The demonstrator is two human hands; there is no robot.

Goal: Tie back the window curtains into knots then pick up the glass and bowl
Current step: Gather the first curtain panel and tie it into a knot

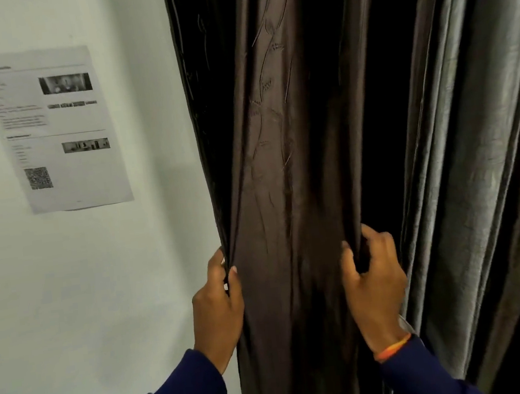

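Head cam only, so one view. Looks like the curtain-tying step, right at the start: the left hand (218, 302) pinches the brown curtain (281, 194) at its wall-side edge, and the right hand (373, 281) has fingers curled into a fold on the other side. No knot yet. Next move, I'd guess, is bunching the fabric between both hands into one rope before looping it.

Count: two hands, one brown curtain, one grey curtain (479, 139) just beside it (might be one panel's lining, hard to tell), one paper (50, 130) on the wall. Glass and bowl aren't in view.
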